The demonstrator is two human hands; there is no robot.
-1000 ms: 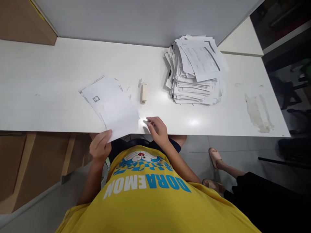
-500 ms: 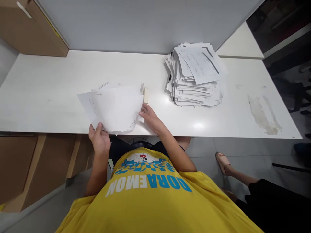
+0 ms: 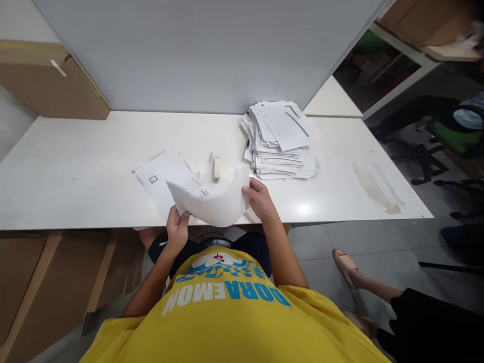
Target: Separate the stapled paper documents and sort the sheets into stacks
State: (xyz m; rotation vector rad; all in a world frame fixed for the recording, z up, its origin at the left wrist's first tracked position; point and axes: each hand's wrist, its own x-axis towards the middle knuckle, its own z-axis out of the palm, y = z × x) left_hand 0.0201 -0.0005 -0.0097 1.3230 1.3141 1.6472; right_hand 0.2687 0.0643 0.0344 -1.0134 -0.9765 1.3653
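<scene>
Between my two hands a sheet of paper (image 3: 217, 207) sags in a curve over the desk's front edge. My left hand (image 3: 177, 228) pinches its left end, while my right hand (image 3: 259, 197) grips the right end, thumb on top. Under and to the left of that sheet, several printed papers (image 3: 161, 174) lie loosely overlapped on the desk. Just beyond the held sheet sits a small cream-coloured stapler (image 3: 216, 169). To the right of it rises a tall, uneven stack of papers (image 3: 278, 143), not touched by either hand.
The white desk (image 3: 94, 166) meets a grey partition (image 3: 196, 55) at the back. Cardboard boxes stand at the back left (image 3: 53, 83) and below the desk (image 3: 68, 272). Another person's sandalled foot (image 3: 346, 267) is on the floor at right, near office chairs.
My hands have moved right with one sheet, now bent between them. The other papers lie on the desk at left. My view has shifted, showing more beyond the desk.
</scene>
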